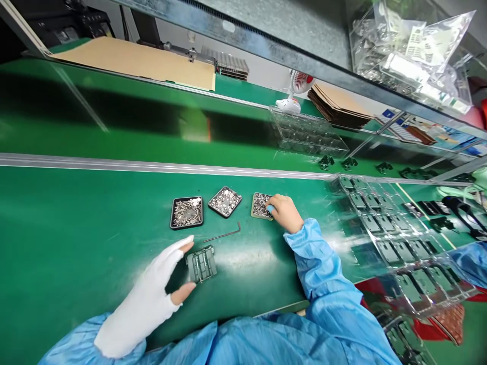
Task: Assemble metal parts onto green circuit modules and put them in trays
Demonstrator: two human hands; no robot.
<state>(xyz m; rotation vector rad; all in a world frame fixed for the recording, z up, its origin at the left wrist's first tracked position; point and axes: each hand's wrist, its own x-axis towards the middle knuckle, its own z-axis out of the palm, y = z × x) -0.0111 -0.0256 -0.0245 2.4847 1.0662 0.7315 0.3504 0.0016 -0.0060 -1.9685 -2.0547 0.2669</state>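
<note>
The green surface point(114, 263) sits beneath a metal shelf point(243, 38). The green block point(202, 264) lies beside the left hand point(152, 291), slots running away from the wearer, grip apart. The right hand's point(286, 212) fingers pinch together at 1 of 3 trays point(262, 206).

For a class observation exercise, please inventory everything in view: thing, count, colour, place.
Small trays: three, two black, one olive, mid-bench
Metal bits: uncountable, silvery, inside them
Hex key: one, dark, below trays
Ridged block: one, grey-green, beside left hand
Clear trays: several, right and behind
Fan: one, white-red, behind
Cardboard: several, tan, behind
Bags: several, clear, upper right
Shelf: grey, above
Bench: green
Edge items: unclear
Left hand: one, white-gloved, lower left
Right hand: one, ungloved, at olive tray
Sleeves: two, blue, below
</note>
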